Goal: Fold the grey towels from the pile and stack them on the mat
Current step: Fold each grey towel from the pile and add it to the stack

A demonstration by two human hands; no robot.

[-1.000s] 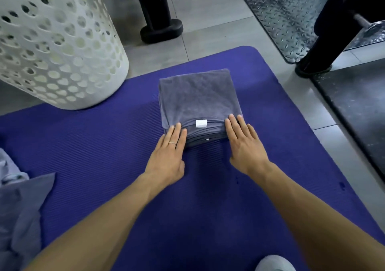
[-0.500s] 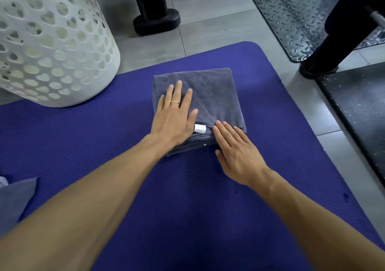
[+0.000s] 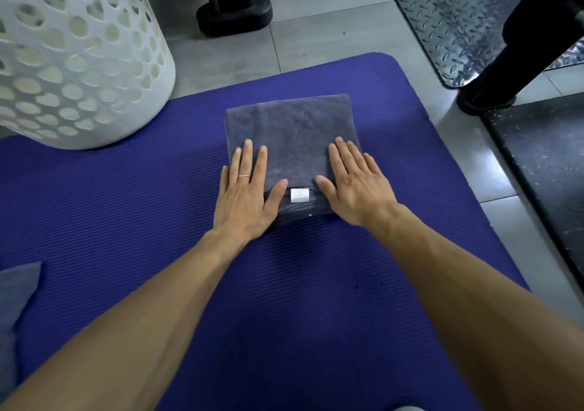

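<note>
- The left hand [image 3: 245, 195] lies flat, palm down, on the near left part of the stack of folded grey towels [image 3: 292, 132]; its fingers [image 3: 246, 161] are straight and slightly spread, holding nothing, with a thin ring [image 3: 243, 176] on one of them
- The right hand [image 3: 355, 186] lies flat the same way on the near right part of the stack, fingers [image 3: 346, 154] straight and a little apart, pressing rather than gripping
- Between the two thumbs a small white label [image 3: 299, 195] shows on the top towel, close to the stack's near edge
- The far half of the stack is uncovered; its far edge runs roughly straight and square, and layered edges show along the near side under the palms
- The stack sits on the purple mat [image 3: 126, 214], toward the mat's far right corner, with a band of bare mat beyond it and on its right
- Wide bare mat stretches left of the stack and toward the viewer, under both forearms
- A white perforated laundry basket [image 3: 72, 63] stands at the mat's far left edge, well apart from the stack
- Loose grey cloth [image 3: 15, 300] lies at the left border of the view
- Grey floor tiles [image 3: 316, 40] lie past the mat, with a black equipment foot [image 3: 234, 15] beyond and a metal tread plate [image 3: 458, 15] to the far right
</note>
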